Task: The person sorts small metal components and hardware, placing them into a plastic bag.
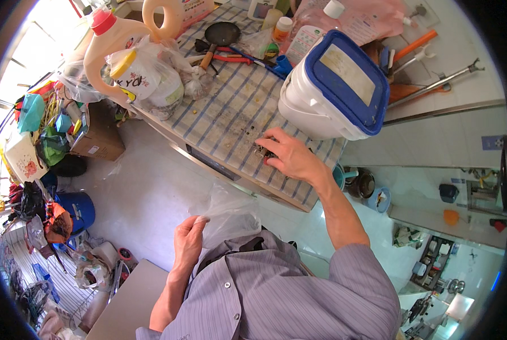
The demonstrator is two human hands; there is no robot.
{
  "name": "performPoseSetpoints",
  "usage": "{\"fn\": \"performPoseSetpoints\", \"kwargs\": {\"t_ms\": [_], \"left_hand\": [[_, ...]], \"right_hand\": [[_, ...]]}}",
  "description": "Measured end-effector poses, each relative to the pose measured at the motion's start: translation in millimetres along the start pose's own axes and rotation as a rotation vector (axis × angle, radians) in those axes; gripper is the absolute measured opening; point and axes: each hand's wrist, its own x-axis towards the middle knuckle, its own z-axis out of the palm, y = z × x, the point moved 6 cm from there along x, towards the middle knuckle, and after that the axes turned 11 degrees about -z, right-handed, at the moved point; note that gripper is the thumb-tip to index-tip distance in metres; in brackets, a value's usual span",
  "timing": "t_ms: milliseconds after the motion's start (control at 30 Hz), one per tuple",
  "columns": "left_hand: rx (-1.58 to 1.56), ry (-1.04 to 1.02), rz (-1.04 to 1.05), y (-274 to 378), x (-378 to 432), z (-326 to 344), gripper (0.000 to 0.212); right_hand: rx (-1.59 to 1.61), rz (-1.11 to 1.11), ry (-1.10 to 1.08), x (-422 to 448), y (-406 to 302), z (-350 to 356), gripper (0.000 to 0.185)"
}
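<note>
My left hand (188,239) pinches the edge of a clear plastic bag (232,216), which hangs in front of my shirt, below the table's near edge. My right hand (294,155) reaches down onto the checked tablecloth (219,114). Its thumb and fingers are gathered around a small heap of dark and metallic bits (260,151), with something red by the thumb. The fingers partly hide the bits, so their exact kind is unclear. Dark crumbs (249,128) are scattered on the cloth just beyond the fingertips.
A white bucket with a blue lid (343,85) stands right behind my right hand. Farther back are a small black pan (222,34), red-handled pliers (232,58) and bottles. Bagged jars (147,85) crowd the table's left end. A cardboard box (98,134) stands on the floor.
</note>
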Motion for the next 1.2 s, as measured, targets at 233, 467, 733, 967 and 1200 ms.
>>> {"fn": "performPoseSetpoints", "kwargs": {"t_ms": [233,467,733,967,1200], "left_hand": [[-0.007,-0.012,-0.038,-2.7,-1.4,0.6,0.029],[0.001,-0.003,-0.007,-0.8,-2.6,1.3,0.029],[-0.007,-0.017,-0.015,-2.9,-3.3,3.0,0.028],[-0.007,-0.021,0.0,-4.4,-3.9,2.7,0.027],[-0.016,0.004,-0.001,-3.3,-6.5,2.3,0.026]], "right_hand": [[-0.05,-0.046,-0.092,5.4,0.7,5.1,0.047],[-0.077,-0.227,-0.044,7.7,0.4,3.3,0.033],[-0.071,-0.264,0.067,-6.4,6.9,7.3,0.02],[0.004,-0.142,0.136,-12.0,12.0,2.5,0.016],[0.279,0.105,0.314,-23.2,23.5,-10.8,0.012]]}}
